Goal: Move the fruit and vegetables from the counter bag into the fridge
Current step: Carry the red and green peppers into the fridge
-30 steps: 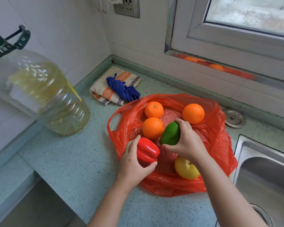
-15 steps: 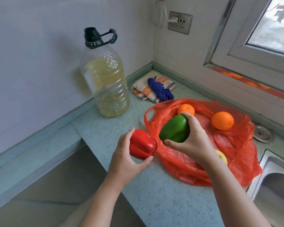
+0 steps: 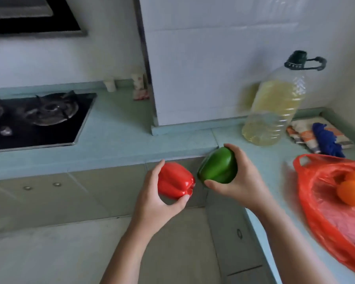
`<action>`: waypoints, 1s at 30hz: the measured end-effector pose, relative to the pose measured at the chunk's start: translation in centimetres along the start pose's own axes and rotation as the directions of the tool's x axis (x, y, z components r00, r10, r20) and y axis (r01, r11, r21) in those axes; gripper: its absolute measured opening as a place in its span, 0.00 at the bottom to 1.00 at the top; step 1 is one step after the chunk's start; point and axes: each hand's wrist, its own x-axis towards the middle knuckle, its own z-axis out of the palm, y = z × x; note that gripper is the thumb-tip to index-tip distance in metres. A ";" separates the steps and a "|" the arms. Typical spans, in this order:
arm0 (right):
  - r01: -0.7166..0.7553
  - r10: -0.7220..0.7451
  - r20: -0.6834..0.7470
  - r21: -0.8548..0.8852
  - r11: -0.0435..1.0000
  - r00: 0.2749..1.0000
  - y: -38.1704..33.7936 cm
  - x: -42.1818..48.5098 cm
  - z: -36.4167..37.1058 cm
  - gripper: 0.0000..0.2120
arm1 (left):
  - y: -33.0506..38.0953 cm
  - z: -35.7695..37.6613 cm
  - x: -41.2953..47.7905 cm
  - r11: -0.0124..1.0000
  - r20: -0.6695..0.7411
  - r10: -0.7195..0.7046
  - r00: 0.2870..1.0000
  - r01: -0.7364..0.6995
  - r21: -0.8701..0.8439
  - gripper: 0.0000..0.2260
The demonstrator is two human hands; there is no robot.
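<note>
My left hand (image 3: 155,199) grips a red bell pepper (image 3: 175,180), held in the air off the counter edge. Beside it my right hand (image 3: 244,181) grips a green bell pepper (image 3: 218,168). The two peppers nearly touch. The red plastic bag (image 3: 324,206) lies open on the counter at the right, with oranges (image 3: 351,191) still inside it. No fridge is in view.
A large oil bottle (image 3: 275,107) stands on the light green counter (image 3: 115,136), with folded cloths (image 3: 320,136) behind the bag. A gas hob (image 3: 35,119) sits at the left. Cabinet fronts (image 3: 70,193) and floor lie below my hands.
Both hands have lifted the peppers out of the bag and carried them left, off the counter. My view has swung left, away from the window and sink, toward the hob.
</note>
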 end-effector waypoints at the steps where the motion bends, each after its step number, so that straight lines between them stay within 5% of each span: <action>1: 0.032 -0.032 0.035 0.005 0.999 0.999 -1.6 -0.3 1.5 0.45 | -0.6 -1.8 -1.2 1.000 -0.043 -0.019 0.999 0.020 0.005 0.39; 8: 0.225 -0.240 0.292 0.083 0.971 0.926 -12.1 -3.7 11.9 0.43 | -4.7 -13.8 -10.5 0.984 -0.313 -0.150 0.938 0.172 0.044 0.39; 13: 0.339 -0.375 0.471 0.163 0.926 0.798 -18.4 -6.7 20.1 0.43 | -7.7 -21.2 -17.7 0.938 -0.513 -0.291 0.807 0.346 0.011 0.39; 20: 0.438 -0.523 0.666 0.313 0.843 0.531 -28.0 -10.0 31.9 0.44 | -11.0 -28.9 -26.0 0.854 -0.734 -0.397 0.551 0.516 -0.075 0.39; 30: 0.386 -0.701 0.699 0.612 0.690 0.144 -43.2 -14.6 47.7 0.44 | -13.0 -42.4 -32.2 0.712 -0.921 -0.326 0.211 0.696 -0.093 0.39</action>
